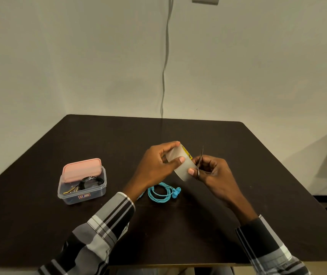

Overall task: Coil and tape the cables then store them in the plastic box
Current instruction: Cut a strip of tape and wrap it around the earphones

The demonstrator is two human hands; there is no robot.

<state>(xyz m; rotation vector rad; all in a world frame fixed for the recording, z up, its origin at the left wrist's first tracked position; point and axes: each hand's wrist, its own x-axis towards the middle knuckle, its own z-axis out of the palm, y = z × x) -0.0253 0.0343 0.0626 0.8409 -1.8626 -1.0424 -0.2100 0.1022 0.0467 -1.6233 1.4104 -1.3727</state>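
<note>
Centre frame: left hand [154, 163] grips tape roll [180, 165], right hand [214, 171] holds scissors [199, 165]; cutting step, next tape blue cable [161, 192].

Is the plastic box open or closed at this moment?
Open. The pink lid lies tilted across the back of the plastic box, not sealed, leaving the front uncovered with a black cable visible inside.

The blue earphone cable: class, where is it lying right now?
In the head view, the coiled blue earphone cable lies on the dark table, right of the plastic box and just below the tape roll held in both hands.
</note>
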